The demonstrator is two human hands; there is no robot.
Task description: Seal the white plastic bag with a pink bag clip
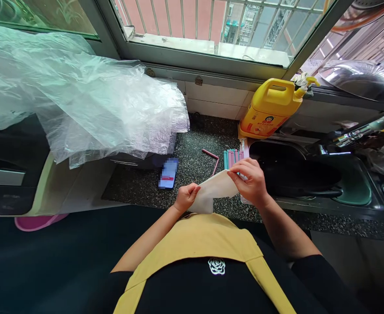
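A thin, cream-white flat bag or sheet (218, 185) is stretched between my hands above the front edge of the counter. My left hand (185, 197) pinches its left end between thumb and fingers. At the upper right corner, my right hand (251, 179) grips it with thumb and fingertips. Just beyond lies a pink sealing clip (210, 154), unfolded into a bent shape, its lower end partly hidden by the sheet. A row of pink and teal clips (231, 158) sits behind my right hand, which partly covers it.
A phone (168, 173) lies left on the speckled counter (195, 139). Crumpled clear plastic (120, 104) covers appliances further left. A yellow pump jug (266, 109) stands at the back right, beside a sink (378, 205) holding a black pan (296, 176). A window borders the back.
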